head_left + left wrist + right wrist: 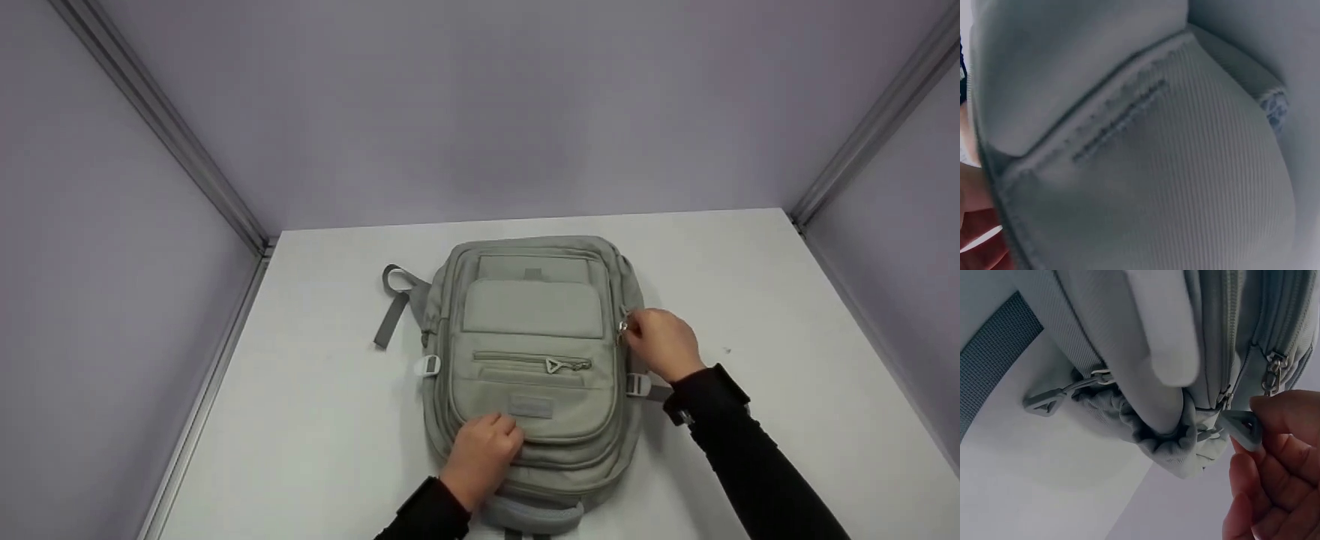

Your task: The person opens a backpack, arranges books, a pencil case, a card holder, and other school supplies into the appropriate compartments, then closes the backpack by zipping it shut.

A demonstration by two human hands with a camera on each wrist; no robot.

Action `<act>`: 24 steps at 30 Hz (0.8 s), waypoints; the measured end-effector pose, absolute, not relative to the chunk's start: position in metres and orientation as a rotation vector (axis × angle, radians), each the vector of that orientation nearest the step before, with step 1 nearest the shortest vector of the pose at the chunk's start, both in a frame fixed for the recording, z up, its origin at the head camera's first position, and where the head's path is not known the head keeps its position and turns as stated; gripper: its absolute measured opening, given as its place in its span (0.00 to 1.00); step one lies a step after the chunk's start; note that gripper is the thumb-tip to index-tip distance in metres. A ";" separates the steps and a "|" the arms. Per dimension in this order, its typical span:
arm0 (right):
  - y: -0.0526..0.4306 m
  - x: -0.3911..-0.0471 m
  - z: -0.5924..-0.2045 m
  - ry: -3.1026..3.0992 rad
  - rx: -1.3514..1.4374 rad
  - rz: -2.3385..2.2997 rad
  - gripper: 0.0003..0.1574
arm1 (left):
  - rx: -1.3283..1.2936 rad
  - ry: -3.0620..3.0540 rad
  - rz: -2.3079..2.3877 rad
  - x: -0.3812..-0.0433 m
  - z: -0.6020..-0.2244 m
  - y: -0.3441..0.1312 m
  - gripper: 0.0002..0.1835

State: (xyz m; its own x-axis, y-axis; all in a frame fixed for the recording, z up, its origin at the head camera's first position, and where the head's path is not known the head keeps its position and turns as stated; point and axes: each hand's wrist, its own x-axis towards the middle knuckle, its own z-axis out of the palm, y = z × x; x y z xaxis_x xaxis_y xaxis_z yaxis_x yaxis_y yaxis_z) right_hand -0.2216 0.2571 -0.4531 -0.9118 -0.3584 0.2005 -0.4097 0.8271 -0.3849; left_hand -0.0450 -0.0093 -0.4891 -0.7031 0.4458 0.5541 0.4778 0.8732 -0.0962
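A grey-green backpack lies front side up on the white table, its carry handle toward me. My right hand is at the bag's right edge, thumb and fingers pinching a zipper pull there. In the right wrist view, a triangular zipper pull shows at the fingertips, beside a metal zipper slider. My left hand grips the near end of the bag's front with curled fingers. Ribbed side fabric fills most of the left wrist view, hiding part of that hand.
A loose grey strap trails onto the table on the left. Side buckles sit at both edges, the right buckle just below my right hand. Pale panels enclose the table at the back and both sides.
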 end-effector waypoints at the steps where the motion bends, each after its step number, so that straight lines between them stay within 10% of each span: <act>1: 0.259 -0.220 -0.452 -2.892 0.613 0.663 0.08 | -0.665 -2.459 -0.073 -0.047 -0.490 -0.008 0.11; 24: 0.259 -0.178 -0.408 -2.542 0.661 0.779 0.24 | -0.527 -2.552 -0.208 -0.091 -0.476 -0.003 0.05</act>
